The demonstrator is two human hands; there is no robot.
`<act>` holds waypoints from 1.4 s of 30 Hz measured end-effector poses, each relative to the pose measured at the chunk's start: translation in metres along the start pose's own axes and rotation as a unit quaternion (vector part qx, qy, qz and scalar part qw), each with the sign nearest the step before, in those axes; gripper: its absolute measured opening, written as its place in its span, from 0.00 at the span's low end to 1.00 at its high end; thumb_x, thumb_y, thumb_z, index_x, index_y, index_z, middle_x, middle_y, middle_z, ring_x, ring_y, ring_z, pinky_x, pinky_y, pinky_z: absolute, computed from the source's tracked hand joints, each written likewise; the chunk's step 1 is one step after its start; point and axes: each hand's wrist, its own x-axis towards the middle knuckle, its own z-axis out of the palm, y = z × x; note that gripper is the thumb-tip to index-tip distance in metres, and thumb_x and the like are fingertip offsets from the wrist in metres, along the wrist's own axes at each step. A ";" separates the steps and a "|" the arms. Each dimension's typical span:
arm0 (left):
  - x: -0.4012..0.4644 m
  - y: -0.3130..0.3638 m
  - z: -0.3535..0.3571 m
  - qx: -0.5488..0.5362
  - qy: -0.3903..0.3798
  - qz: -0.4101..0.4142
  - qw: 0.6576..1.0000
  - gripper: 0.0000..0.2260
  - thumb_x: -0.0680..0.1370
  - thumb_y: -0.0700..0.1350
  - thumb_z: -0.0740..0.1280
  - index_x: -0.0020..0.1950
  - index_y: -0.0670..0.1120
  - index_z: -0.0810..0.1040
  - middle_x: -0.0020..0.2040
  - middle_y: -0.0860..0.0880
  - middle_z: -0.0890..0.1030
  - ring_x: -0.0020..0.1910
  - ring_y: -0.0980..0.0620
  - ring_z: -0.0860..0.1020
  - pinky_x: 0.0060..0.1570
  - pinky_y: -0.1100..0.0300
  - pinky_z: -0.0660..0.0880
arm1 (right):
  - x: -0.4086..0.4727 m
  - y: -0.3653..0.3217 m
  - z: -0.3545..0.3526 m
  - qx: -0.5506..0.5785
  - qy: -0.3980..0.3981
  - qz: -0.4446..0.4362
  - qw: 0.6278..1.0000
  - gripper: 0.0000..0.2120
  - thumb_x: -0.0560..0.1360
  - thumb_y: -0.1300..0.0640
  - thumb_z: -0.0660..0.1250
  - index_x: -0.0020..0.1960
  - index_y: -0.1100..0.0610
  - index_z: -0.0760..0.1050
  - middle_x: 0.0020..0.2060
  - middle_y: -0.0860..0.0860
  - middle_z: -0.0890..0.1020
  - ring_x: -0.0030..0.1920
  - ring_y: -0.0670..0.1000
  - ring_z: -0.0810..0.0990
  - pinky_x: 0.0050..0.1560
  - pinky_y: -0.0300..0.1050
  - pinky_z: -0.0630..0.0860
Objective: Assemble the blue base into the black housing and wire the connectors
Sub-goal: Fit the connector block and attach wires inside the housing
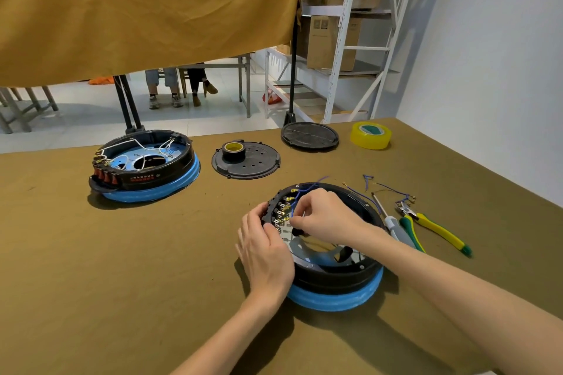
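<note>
Black housing [344,275] seated on blue base [338,298], on the olive cloth of the table [152,268], directly under both hands. Left hand [265,250] curled over the housing's left rim, fingertips pressed on the outside of the switch block [275,213]. Right hand [323,216] reaching in over the housing, thumb and forefinger pinched together on a blue wire [294,207] just beside the brass terminals. More blue wires [387,192] loose on the cloth beyond the right fingers, with a screwdriver [393,225] and yellow-green pliers [432,227] to their right. Well beyond the left fingers, a 2nd housing-and-base unit [143,167]; further back, a perforated black lid [246,161] carrying a tape roll [234,151], a black grille disc [309,135], and 1 yellow tape roll [370,135].
</note>
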 end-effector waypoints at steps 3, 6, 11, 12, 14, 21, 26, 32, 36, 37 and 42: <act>0.014 -0.008 -0.010 0.018 -0.045 0.032 0.998 0.22 0.79 0.55 0.52 0.71 0.55 0.72 0.66 0.56 0.75 0.64 0.60 0.69 0.71 0.52 0.64 | -0.005 0.005 -0.003 -0.032 0.014 -0.030 0.999 0.07 0.79 0.52 0.69 0.53 0.55 0.79 0.36 0.46 0.80 0.38 0.45 0.78 0.36 0.42 0.72; 0.040 -0.021 -0.031 0.014 -0.142 0.080 0.986 0.21 0.80 0.58 0.55 0.72 0.56 0.72 0.63 0.55 0.76 0.64 0.59 0.71 0.68 0.50 0.71 | -0.010 0.012 -0.003 -0.028 0.011 -0.064 0.998 0.11 0.79 0.53 0.69 0.59 0.54 0.73 0.36 0.47 0.79 0.37 0.45 0.75 0.37 0.44 0.70; 0.056 -0.034 -0.043 0.078 -0.253 0.155 0.952 0.20 0.83 0.61 0.51 0.72 0.63 0.72 0.74 0.59 0.66 0.75 0.64 0.61 0.73 0.54 0.62 | -0.014 0.015 -0.001 -0.166 0.020 -0.161 0.973 0.11 0.82 0.51 0.65 0.63 0.49 0.70 0.39 0.49 0.82 0.41 0.52 0.78 0.40 0.49 0.72; 0.055 -0.033 -0.043 0.079 -0.264 0.152 0.949 0.22 0.83 0.61 0.49 0.72 0.61 0.72 0.76 0.59 0.66 0.76 0.64 0.61 0.76 0.52 0.61 | -0.013 0.015 -0.002 -0.193 0.020 -0.170 0.966 0.12 0.82 0.52 0.64 0.66 0.49 0.73 0.43 0.50 0.84 0.45 0.53 0.80 0.44 0.50 0.75; 0.048 -0.032 -0.041 0.096 -0.250 0.154 0.951 0.23 0.84 0.60 0.45 0.73 0.57 0.71 0.75 0.58 0.68 0.75 0.67 0.61 0.77 0.50 0.62 | -0.011 0.017 -0.004 -0.228 0.015 -0.173 0.958 0.15 0.83 0.54 0.62 0.70 0.50 0.75 0.48 0.54 0.85 0.49 0.56 0.82 0.49 0.52 0.78; 0.015 -0.024 -0.023 0.182 -0.129 0.178 0.958 0.26 0.82 0.58 0.43 0.73 0.56 0.72 0.72 0.55 0.71 0.68 0.67 0.65 0.64 0.64 0.62 | -0.001 0.015 -0.008 -0.254 -0.037 -0.234 0.938 0.12 0.85 0.56 0.60 0.64 0.51 0.79 0.48 0.52 0.86 0.48 0.54 0.82 0.50 0.54 0.79; 0.025 -0.024 -0.024 0.194 -0.117 0.209 0.951 0.26 0.83 0.57 0.44 0.73 0.53 0.74 0.68 0.53 0.74 0.64 0.65 0.68 0.59 0.63 0.64 | 0.003 0.023 -0.020 -0.064 -0.065 -0.183 0.979 0.08 0.80 0.56 0.69 0.57 0.55 0.84 0.45 0.48 0.87 0.46 0.44 0.84 0.53 0.44 0.81; 0.027 -0.028 -0.020 0.202 -0.114 0.212 0.949 0.26 0.84 0.58 0.43 0.73 0.54 0.73 0.68 0.53 0.73 0.63 0.66 0.67 0.57 0.62 0.64 | 0.008 0.017 -0.049 -0.005 -0.022 -0.189 0.982 0.04 0.78 0.56 0.73 0.50 0.56 0.82 0.37 0.45 0.86 0.36 0.37 0.83 0.41 0.36 0.80; 0.027 -0.028 -0.020 0.203 -0.114 0.212 0.949 0.27 0.84 0.58 0.42 0.73 0.53 0.73 0.68 0.53 0.73 0.63 0.67 0.66 0.57 0.62 0.64 | 0.014 0.011 -0.048 0.049 -0.013 -0.164 0.985 0.03 0.74 0.54 0.76 0.46 0.53 0.86 0.35 0.46 0.85 0.35 0.41 0.80 0.36 0.34 0.74; 0.026 -0.028 -0.020 0.203 -0.114 0.211 0.949 0.27 0.84 0.58 0.43 0.73 0.53 0.73 0.68 0.53 0.73 0.63 0.66 0.67 0.58 0.62 0.64 | 0.014 0.013 -0.041 0.045 -0.031 -0.147 0.988 0.03 0.74 0.54 0.77 0.45 0.53 0.86 0.35 0.47 0.84 0.33 0.41 0.77 0.34 0.34 0.72; 0.027 -0.028 -0.021 0.202 -0.109 0.212 0.950 0.26 0.84 0.57 0.44 0.73 0.53 0.74 0.67 0.54 0.73 0.65 0.66 0.66 0.59 0.69 0.62 | 0.004 0.024 0.001 0.045 -0.057 -0.101 0.992 0.03 0.74 0.54 0.77 0.45 0.53 0.86 0.34 0.48 0.83 0.32 0.42 0.76 0.34 0.35 0.72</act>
